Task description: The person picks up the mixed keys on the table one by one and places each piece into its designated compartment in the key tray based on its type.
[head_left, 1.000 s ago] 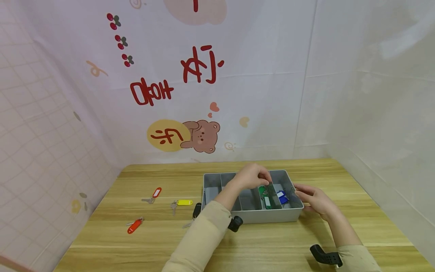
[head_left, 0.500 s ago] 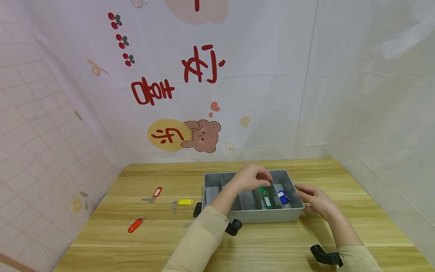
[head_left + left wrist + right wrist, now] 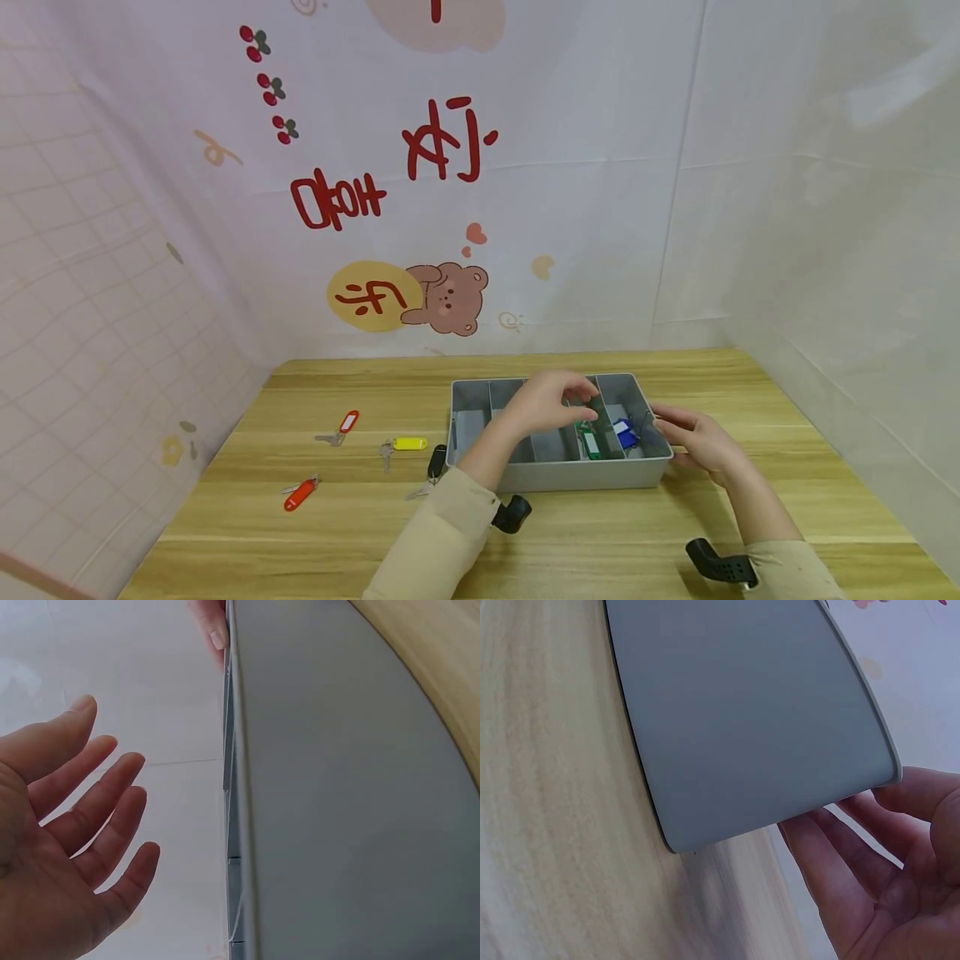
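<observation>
A grey divided box stands on the table. My left hand hovers above its green-tag compartment, thumb and fingers spread apart with nothing between them. In the left wrist view that hand shows a bare palm and loosely bent fingers. Below it lie keys with green tags, partly hidden by the hand. Blue key tags fill part of the rightmost compartment. My right hand touches the box's right end, its fairly straight fingers along the outer wall and the thumb at the rim corner.
Left of the box lie loose keys: one with a black tag by its front left corner, one with a yellow tag, and two with red tags. A printed cloth hangs behind the wooden table.
My left thumb and fingers, earlier pinched together over the green-tagged keys, have parted, and the hand has shifted slightly left and toward me. The right hand stays at the box end.
</observation>
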Tool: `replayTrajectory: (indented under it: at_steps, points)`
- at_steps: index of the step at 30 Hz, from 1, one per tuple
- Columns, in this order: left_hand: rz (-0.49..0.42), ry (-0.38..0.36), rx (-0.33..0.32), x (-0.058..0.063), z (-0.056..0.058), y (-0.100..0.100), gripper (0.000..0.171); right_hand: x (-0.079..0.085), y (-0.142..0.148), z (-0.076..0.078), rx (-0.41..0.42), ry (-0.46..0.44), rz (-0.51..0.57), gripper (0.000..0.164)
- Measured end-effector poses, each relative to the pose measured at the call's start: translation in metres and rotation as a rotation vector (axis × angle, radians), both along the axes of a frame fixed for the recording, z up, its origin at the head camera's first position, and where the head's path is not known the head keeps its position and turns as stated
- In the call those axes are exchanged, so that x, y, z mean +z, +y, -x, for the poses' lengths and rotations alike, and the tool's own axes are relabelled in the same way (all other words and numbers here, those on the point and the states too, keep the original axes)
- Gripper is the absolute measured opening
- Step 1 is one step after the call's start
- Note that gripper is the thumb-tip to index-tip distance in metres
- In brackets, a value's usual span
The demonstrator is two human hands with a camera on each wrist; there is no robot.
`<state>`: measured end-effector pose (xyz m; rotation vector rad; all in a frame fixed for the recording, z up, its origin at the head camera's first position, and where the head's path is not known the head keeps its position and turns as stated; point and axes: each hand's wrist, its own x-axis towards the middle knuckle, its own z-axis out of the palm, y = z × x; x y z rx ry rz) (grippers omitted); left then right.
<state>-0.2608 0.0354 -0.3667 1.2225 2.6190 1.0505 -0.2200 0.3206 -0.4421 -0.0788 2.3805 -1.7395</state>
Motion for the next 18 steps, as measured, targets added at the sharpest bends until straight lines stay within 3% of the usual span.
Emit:
replayTrajectory:
  at_steps: [18]
  points:
    - [0.056,0.175,0.033,-0.009,-0.017,-0.006,0.049,0.001,0.0,-0.001,0.004,-0.002,0.003,0.059]
